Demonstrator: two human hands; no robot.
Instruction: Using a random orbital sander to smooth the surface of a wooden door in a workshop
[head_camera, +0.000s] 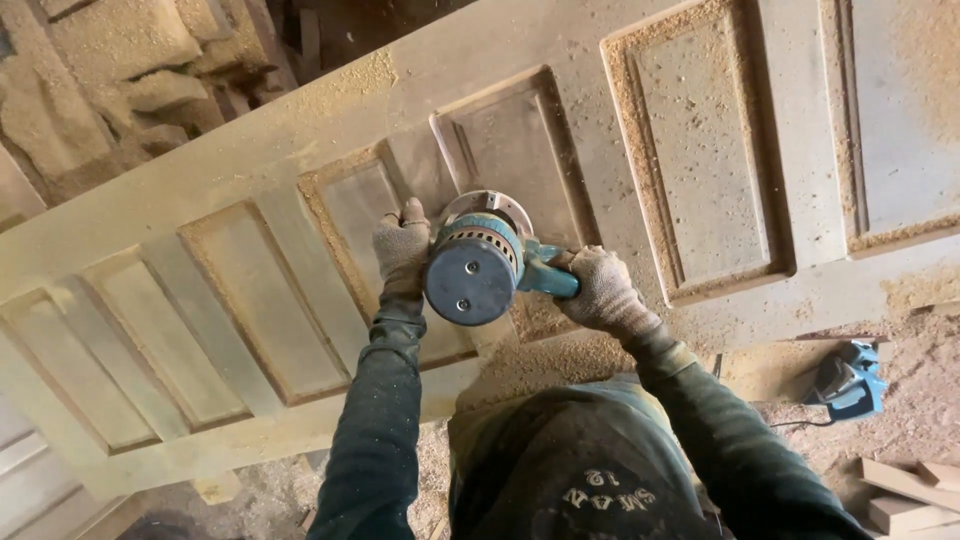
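A teal and grey power router (476, 262) stands on a panelled wooden door (250, 200) that lies flat and is dusted with sawdust. My left hand (402, 245), in a knit work glove, presses against the tool's left side and the door panel. My right hand (598, 288), also gloved, is wrapped around the teal handle on the tool's right side. The tool's round base sits at the edge of a recessed panel (510, 150). Dark green sleeves cover both arms.
Sawdust heaps lie on the door's lower rail (540, 360) and on the floor. A second blue power tool (848, 380) rests on the floor at right. Wood offcuts (905, 495) lie at bottom right. Dusty blocks (120, 80) pile at top left.
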